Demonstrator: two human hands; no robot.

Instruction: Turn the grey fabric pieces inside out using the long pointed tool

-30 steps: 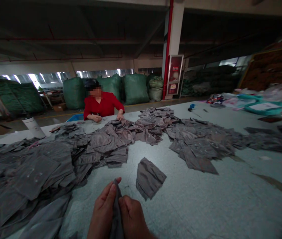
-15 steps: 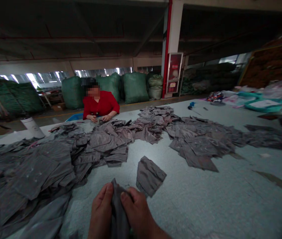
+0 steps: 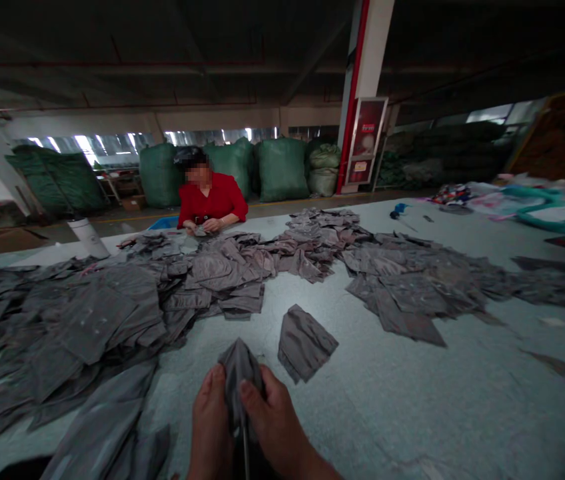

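Note:
Between my hands is a grey fabric piece [image 3: 239, 373], its upper end rising to a rounded point. My left hand [image 3: 207, 420] is closed on its left edge. My right hand [image 3: 278, 423] pinches the right side, thumb lying over the front. A thin, straight, pale rod [image 3: 246, 450] stands upright below, its upper end meeting the cloth between my palms. Whether the rod goes inside the fabric is hidden. Just beyond my right hand, a single grey fabric piece [image 3: 307, 343] lies flat on the table [image 3: 392, 413].
Heaped grey pieces [image 3: 107, 313] cover the left side, and another pile [image 3: 402, 273] stretches to the right. Across the table sits a person in red [image 3: 215, 200], hands on small work. A white bottle [image 3: 87, 239] stands at far left; plastic-wrapped teal items [image 3: 557, 217] lie at far right.
The fabric in my hands has spread wider at its top, and the thin rod now shows below it. My view has shifted slightly left. The loose piece lies where it was.

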